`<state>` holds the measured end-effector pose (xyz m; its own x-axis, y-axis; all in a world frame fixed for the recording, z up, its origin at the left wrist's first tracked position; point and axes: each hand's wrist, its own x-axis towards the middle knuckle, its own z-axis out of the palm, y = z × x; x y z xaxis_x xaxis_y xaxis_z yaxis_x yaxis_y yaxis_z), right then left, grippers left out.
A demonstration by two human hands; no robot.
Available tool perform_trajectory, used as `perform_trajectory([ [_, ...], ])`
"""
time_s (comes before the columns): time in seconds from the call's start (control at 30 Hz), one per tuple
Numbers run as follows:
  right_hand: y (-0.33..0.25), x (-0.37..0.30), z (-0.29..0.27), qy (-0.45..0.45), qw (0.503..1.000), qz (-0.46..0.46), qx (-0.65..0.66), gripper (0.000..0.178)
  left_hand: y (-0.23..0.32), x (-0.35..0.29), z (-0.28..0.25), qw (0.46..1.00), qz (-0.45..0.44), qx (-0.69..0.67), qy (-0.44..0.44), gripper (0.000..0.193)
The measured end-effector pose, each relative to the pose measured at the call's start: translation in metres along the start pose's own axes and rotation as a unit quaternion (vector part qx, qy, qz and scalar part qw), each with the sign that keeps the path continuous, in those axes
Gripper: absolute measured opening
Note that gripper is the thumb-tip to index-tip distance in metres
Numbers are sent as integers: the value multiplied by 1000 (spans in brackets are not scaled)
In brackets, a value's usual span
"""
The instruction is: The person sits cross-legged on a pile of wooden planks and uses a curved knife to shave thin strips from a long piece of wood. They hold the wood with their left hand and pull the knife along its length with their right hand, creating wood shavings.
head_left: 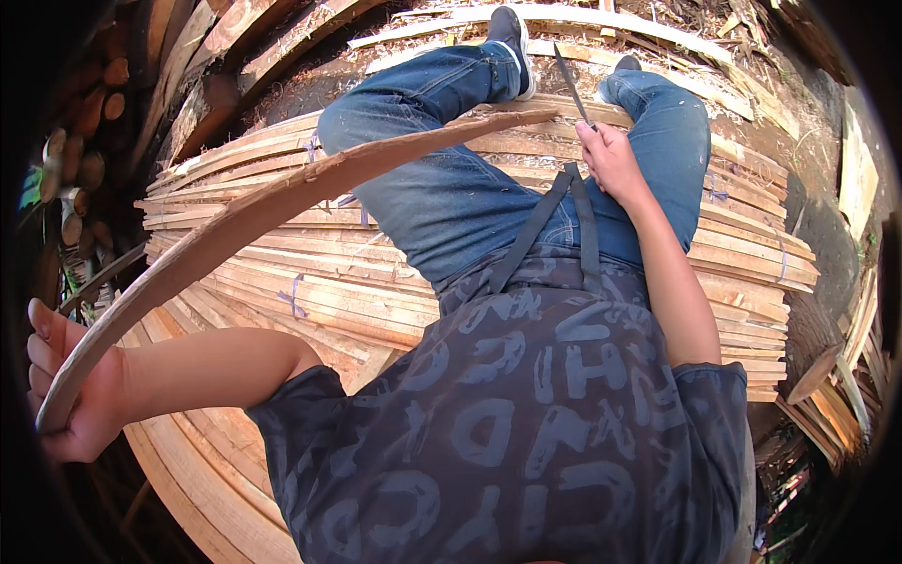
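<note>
My left hand, out at the far left, is closed round the near end of a long wooden slab with rough brown bark along it. From there the slab slants up and across over my left thigh, its tapered far end lying in front of my knees. My right hand, over my right thigh, grips the handle of a knife. The dark, narrow knife blade points away from me, just right of the slab's tip and apart from it. The knife's handle is mostly hidden by my fingers.
Bundled wooden strips, tied with purple cord, lie under and around my legs on both sides. Cut logs are stacked at the far left. Long pale offcuts and shavings cover the ground ahead. More wood scraps lie at the right.
</note>
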<state>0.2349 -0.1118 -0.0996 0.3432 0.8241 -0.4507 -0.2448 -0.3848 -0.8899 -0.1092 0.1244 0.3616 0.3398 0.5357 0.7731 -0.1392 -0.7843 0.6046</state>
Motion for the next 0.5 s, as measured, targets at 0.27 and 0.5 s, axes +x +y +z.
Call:
perform_trajectory([
  [0.27,-136,-28,75,-110,977,-174,57,24,-12,-9,29,998,4,33,60,49],
  [0.5,-177,4,102,-320,932,-129,107,38,5,-21,34,999,-24,-29,-34,53],
])
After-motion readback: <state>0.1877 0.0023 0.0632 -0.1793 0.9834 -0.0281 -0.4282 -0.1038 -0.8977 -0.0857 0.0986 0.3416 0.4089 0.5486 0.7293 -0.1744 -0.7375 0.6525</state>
